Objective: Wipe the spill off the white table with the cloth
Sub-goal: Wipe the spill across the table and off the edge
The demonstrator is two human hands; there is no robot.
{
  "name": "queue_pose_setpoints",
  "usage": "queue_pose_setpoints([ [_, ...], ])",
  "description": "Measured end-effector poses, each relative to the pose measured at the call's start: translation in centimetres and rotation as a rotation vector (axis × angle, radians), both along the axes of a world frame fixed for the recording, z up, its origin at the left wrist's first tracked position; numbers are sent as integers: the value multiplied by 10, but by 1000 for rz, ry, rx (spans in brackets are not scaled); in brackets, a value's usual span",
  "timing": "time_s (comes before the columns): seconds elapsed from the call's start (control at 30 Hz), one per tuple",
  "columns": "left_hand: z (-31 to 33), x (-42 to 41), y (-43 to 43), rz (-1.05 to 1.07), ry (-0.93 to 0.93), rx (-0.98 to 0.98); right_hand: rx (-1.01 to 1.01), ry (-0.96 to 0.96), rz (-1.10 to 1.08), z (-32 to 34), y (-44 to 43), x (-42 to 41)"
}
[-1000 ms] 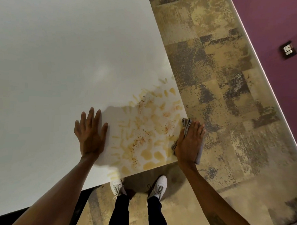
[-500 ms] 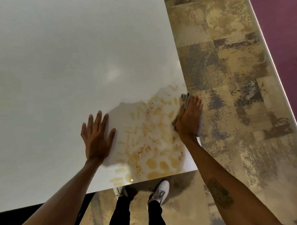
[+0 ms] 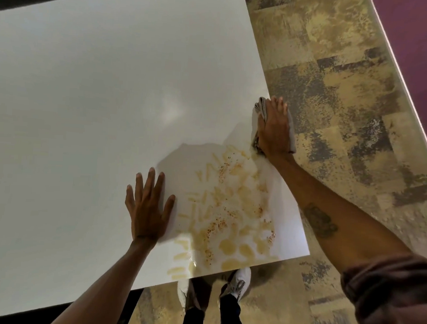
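the cloth (image 3: 260,109), a crumpled grey rag, lies at the right edge of the white surface (image 3: 88,95), up from the spill (image 3: 230,211) on the side away from the person. part of it hangs out past the edge over the floor (image 3: 331,118). the right hand (image 3: 273,130) lies flat on top of it, palm down, fingers together and stretched out, pressing the cloth against the surface rather than gripping it; bunched folds show past the fingertips and a flap shows on the outer side of the hand. the heel of that hand sits right at the upper corner of the spill.

the spill is a spread of yellowish streaks and blobs with reddish-brown specks, covering the near right corner of the surface and reaching to the near edge. a strip nearest the right edge, below the cloth, looks paler and smeared.

the left hand (image 3: 148,208) rests flat and empty on the surface just beside the spill's left margin, fingers spread apart, thumb toward the stains.

below the spill, past the near edge, two white shoes (image 3: 237,283) and dark trouser legs (image 3: 227,316) stand on the mottled tan and grey floor. the right forearm carries a dark tattoo (image 3: 321,221), and a rolled brownish sleeve (image 3: 392,292) shows at the elbow. a purple wall (image 3: 421,36) lies beyond the floor, far right of the spill.
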State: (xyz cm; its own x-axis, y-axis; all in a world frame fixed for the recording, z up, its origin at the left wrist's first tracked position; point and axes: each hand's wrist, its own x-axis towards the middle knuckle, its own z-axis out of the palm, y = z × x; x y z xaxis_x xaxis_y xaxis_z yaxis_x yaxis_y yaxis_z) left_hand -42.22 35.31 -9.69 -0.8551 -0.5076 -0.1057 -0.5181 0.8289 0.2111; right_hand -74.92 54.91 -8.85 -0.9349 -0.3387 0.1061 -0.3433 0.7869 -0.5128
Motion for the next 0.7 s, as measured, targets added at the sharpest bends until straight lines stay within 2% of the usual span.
queue_pose_setpoints([
  [0.23,0,2,0,-10,25,-7,-20,-63,128,2,16,-4],
  [0.6,-4,7,2,-8,90,11,59,3,386,-4,48,35],
  [0.7,-3,8,3,-5,97,25,56,50,354,-3,49,42],
])
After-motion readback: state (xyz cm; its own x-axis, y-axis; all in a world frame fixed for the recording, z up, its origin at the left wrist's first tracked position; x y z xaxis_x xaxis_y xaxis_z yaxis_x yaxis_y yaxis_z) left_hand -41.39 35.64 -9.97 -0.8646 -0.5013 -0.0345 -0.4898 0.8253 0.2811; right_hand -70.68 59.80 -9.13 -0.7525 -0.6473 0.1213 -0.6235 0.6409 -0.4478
